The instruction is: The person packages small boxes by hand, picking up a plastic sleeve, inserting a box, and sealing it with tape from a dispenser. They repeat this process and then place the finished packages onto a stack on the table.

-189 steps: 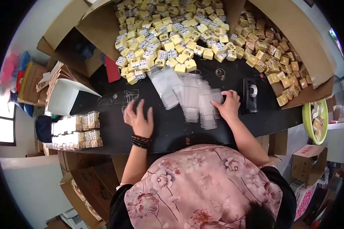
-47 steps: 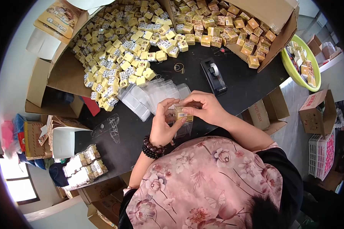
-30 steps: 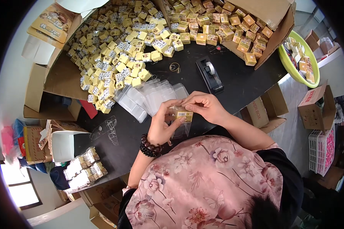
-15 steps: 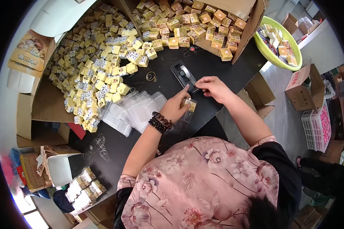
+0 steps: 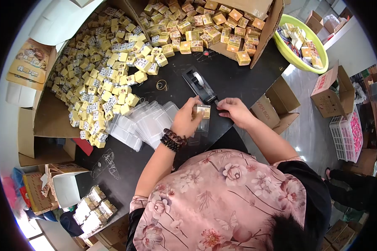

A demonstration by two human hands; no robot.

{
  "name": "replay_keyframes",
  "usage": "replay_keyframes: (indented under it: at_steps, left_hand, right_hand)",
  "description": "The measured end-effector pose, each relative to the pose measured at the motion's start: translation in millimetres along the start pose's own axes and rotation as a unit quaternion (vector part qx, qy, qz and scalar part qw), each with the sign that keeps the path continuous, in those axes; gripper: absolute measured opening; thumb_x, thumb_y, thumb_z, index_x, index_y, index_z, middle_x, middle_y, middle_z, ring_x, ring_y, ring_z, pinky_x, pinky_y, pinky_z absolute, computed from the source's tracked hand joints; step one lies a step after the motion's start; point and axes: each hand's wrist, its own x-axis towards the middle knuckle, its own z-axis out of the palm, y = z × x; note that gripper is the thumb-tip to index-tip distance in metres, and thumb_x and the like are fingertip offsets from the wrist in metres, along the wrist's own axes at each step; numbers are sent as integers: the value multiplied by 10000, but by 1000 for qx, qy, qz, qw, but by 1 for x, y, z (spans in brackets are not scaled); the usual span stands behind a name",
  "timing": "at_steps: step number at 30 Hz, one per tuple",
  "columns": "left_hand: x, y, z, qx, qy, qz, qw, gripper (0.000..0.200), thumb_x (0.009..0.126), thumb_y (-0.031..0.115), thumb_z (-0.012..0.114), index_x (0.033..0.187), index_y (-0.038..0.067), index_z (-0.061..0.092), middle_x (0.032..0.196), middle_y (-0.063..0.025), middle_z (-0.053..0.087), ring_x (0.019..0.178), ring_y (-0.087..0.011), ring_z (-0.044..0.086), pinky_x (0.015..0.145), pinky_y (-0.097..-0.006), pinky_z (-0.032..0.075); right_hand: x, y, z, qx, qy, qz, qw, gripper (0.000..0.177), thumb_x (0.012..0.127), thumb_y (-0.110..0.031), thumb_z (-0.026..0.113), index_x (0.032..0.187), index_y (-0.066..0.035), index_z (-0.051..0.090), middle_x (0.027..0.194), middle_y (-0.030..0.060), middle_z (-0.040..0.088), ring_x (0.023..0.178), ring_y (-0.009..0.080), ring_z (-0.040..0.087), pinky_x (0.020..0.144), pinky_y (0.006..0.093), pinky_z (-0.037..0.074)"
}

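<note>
My left hand (image 5: 187,117), with dark bead bracelets at its wrist, is closed on a clear plastic package (image 5: 203,125) that has a small yellow box (image 5: 204,111) at its top end. Close by, my right hand (image 5: 231,109) pinches at the front end of a black tape dispenser (image 5: 200,85); what its fingertips hold is too small to make out. A roll of tape sits in the dispenser. Left of my left hand, clear plastic packages (image 5: 144,125) lie fanned out on the black table (image 5: 247,79).
Large cartons hold many small yellow-and-white boxes (image 5: 100,79) and yellow-orange boxes (image 5: 205,25). A green basin (image 5: 279,39) stands at the upper right. Open cardboard boxes (image 5: 276,102) are beyond the right table edge. Packed bundles (image 5: 94,209) lie lower left. A person's dark-clothed leg (image 5: 352,184) shows far right.
My right hand has moved slightly down and left, still near the dispenser's end. My left hand has drawn back from the dispenser onto the package. The whole view has shifted slightly.
</note>
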Motion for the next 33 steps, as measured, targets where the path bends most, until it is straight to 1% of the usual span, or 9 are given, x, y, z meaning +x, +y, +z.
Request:
replay_keyframes:
  at_steps: [5, 15, 18, 20, 22, 24, 26, 29, 33]
  left_hand:
    - [-27, 24, 0, 161, 147, 179, 959, 273, 828, 70, 642, 1090, 80, 566, 1239, -103, 586, 981, -309, 617, 782, -392, 543]
    - [-66, 31, -16, 261, 186, 213, 923, 311, 763, 21, 697, 1056, 60, 599, 1238, -111, 590, 993, -328, 591, 787, -382, 539]
    - [-82, 27, -21, 201, 213, 190, 937, 307, 794, -12, 686, 1070, 53, 569, 1252, -121, 577, 1000, -273, 607, 783, -343, 541]
    - [-94, 20, -20, -144, 232, 35, 961, 304, 837, -27, 673, 1095, 53, 535, 1235, -134, 555, 1037, -176, 581, 774, -289, 537]
    - [-106, -2, -19, -285, 255, 26, 924, 319, 870, -62, 630, 1110, 49, 451, 1275, -137, 505, 1069, -158, 566, 818, -275, 520]
    - [-127, -30, -23, -405, 280, 5, 870, 336, 886, -78, 590, 1122, 60, 395, 1245, -128, 499, 1078, -179, 564, 840, -295, 528]
    - [-161, -47, -43, -514, 228, -101, 821, 363, 865, -100, 583, 1118, 65, 383, 1184, -111, 506, 1095, -189, 546, 886, -309, 511]
    - [-209, -56, -68, -474, 101, -155, 861, 631, 799, -115, 608, 1346, 74, 356, 1114, -74, 512, 1070, -180, 546, 941, -298, 469]
    - [-258, -103, -74, -460, -149, -158, 861, 682, 762, -66, 687, 1354, -55, 348, 1347, -164, 500, 1229, -224, 501, 1047, -369, 392]
  right_hand:
    - [-40, -22, 32, 102, -95, 49, 989, 121, 916, -207, 636, 936, -88, 637, 904, -1, 638, 890, 114, 597, 781, 311, 483]
    - [-54, -32, 75, 28, -98, 106, 989, 164, 914, -241, 650, 825, -103, 651, 819, -30, 621, 789, 79, 582, 716, 269, 460]
    - [-46, -23, 90, -234, -89, -99, 963, 303, 919, -293, 662, 739, -55, 609, 726, -7, 579, 665, 86, 503, 579, 252, 393]
    - [-42, -18, 109, -363, -66, -326, 870, 360, 873, -258, 721, 696, 3, 550, 654, 35, 497, 584, 123, 432, 504, 297, 349]
    - [-29, -26, 129, -387, -141, -364, 835, 393, 818, -297, 764, 724, 8, 535, 679, 104, 479, 581, 231, 473, 530, 353, 381]
    - [-1, -44, 147, -396, -198, -393, 806, 368, 801, -297, 769, 901, -17, 551, 860, 119, 527, 754, 272, 541, 682, 359, 452]
    - [60, -63, 160, -435, -134, -457, 764, 412, 795, -243, 756, 1060, -22, 531, 1034, 166, 545, 992, 336, 561, 863, 404, 464]
    - [164, -95, 174, -603, 61, -431, 668, 520, 777, -127, 713, 1250, -33, 521, 1245, 161, 498, 1140, 364, 502, 937, 437, 466]
    - [242, -112, 171, -727, -3, -361, 584, 605, 731, -63, 723, 1288, -19, 492, 1325, 168, 447, 1254, 357, 435, 1015, 439, 424]
